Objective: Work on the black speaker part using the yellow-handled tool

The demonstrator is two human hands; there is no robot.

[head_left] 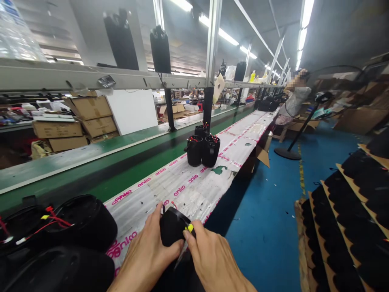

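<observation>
Both hands, left hand (146, 255) and right hand (212, 259), bare, unsleeved

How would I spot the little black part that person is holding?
Follow the long plastic-covered bench to its near end. There, both hands grip a small black housing, the right hand pinching a yellow connector. Its neighbours are bigger and lie untouched.

**Two hands on a black housing at the assembly bench**

At the near end of the plastic-covered workbench (188, 182), a person's left hand (146, 253) and right hand (212, 259) together grip a small black housing (172, 225), the right fingertips pinching a yellow connector (190, 228). Farther along the bench stands a cluster of black cylinders (203, 150) with red wires. Larger black shells (82, 221) lie left of the hands, and a seated co-worker (294, 99) is at the bench's far end.
</observation>
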